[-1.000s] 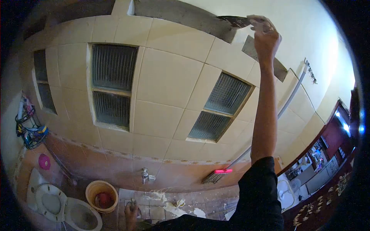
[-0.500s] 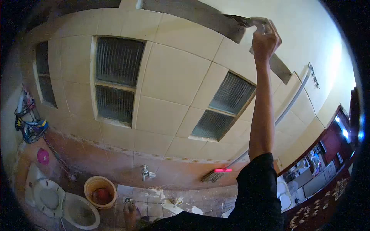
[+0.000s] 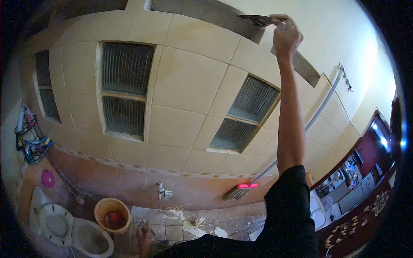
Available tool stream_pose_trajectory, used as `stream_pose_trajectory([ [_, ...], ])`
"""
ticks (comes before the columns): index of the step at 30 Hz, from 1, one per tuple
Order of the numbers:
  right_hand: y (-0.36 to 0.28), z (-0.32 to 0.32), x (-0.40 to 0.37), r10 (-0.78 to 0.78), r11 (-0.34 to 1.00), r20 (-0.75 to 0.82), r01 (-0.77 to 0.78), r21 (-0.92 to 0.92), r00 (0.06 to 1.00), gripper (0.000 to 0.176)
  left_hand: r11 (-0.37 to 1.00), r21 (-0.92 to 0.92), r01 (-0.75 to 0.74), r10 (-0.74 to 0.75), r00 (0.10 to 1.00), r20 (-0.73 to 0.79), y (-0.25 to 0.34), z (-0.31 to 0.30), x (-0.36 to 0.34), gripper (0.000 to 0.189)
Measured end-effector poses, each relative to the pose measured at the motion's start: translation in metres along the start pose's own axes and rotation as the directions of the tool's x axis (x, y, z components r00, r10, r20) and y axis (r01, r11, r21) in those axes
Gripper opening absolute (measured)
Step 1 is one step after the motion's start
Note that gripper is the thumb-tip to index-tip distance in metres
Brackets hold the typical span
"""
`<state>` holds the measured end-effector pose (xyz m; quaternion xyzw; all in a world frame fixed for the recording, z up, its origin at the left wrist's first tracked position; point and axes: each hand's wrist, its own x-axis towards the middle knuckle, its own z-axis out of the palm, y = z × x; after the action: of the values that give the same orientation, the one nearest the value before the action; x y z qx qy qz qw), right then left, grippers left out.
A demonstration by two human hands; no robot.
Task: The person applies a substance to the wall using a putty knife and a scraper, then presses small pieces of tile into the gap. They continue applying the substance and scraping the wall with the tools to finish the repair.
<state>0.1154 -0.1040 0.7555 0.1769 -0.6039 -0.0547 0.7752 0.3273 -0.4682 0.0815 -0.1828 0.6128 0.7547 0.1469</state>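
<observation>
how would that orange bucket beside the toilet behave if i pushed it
The bucket looks like plastic, so it is probably light, unless it holds water, which I cannot tell. The red thing inside might shift. The bucket's round rim suggests it could roll if knocked over.

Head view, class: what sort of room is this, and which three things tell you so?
Most likely a bathroom: it has a toilet, a bucket beside it and a tap.
</observation>
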Motion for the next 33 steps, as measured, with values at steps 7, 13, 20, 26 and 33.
stream_pose_trajectory([
  [7,-0.012,0.0,0.003,-0.032,0.999,-0.062,0.035,0.039,0.998,0.02,0.943,0.277,-0.184,0.194,0.981,-0.009,0.008,0.004,-0.007,0.056],
  [13,-0.01,0.005,-0.001,-0.013,0.999,-0.087,0.016,0.041,0.996,0.022,0.879,0.459,-0.133,0.253,0.944,-0.211,-0.03,0.008,-0.001,0.042],
  [20,-0.018,0.01,-0.003,-0.035,0.997,-0.119,0.026,-0.079,0.992,0.021,0.824,0.552,-0.129,0.348,0.884,-0.312,-0.042,0.016,0.003,0.041],
  [26,-0.011,0.016,-0.02,0.029,0.998,-0.067,-0.033,-0.06,0.997,0.02,0.84,0.526,-0.132,0.328,0.896,-0.299,-0.047,0.014,0.002,0.041],
  [33,-0.016,0.021,-0.027,0.102,0.993,-0.15,-0.092,0.073,0.983,0.025,0.874,0.461,-0.155,0.321,0.896,-0.307,-0.043,0.03,0.019,0.041],
])
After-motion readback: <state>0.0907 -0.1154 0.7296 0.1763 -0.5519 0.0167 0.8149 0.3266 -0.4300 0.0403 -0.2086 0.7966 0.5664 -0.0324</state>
